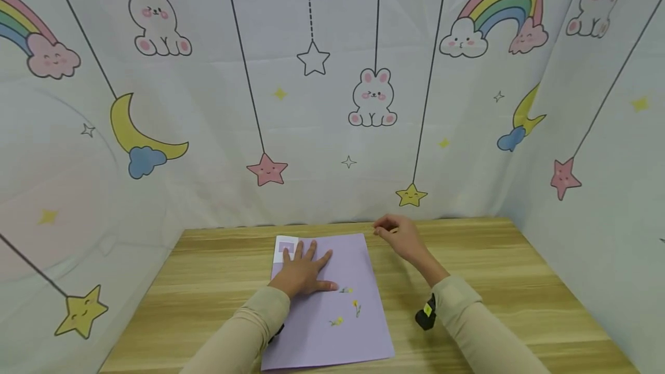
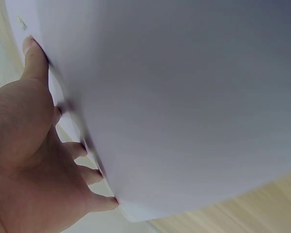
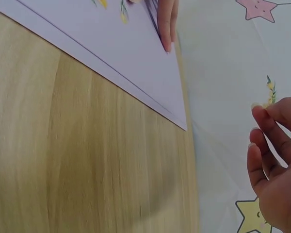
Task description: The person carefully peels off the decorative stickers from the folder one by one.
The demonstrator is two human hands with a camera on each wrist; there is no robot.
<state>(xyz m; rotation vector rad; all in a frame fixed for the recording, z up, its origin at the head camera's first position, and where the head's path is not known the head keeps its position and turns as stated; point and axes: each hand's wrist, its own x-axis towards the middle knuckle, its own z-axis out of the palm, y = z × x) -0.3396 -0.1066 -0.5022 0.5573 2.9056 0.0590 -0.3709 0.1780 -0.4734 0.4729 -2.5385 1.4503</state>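
Note:
My left hand (image 1: 306, 274) lies with fingers spread on a light purple folder or stack of sheets (image 1: 327, 348), pressing its upper part. Three small yellow flowers with green stems are on the purple surface; one flower (image 1: 346, 290) sits just off the thumb tip. The others are a flower (image 1: 356, 307) to the right and a flower (image 1: 336, 321) lower down. Off the folder's upper right, my right hand (image 1: 402, 239) is raised above the table. Between its thumb and index finger it pinches a small yellow flower (image 3: 270, 92) with green leaves.
A white label with a purple square (image 1: 286, 247) shows at the folder's top left corner, partly under the left fingers. The wood-grain table (image 1: 208, 281) ends at a white cloth backdrop (image 1: 322, 131) printed with rabbits, stars and rainbows. Similar cloth hangs at both sides.

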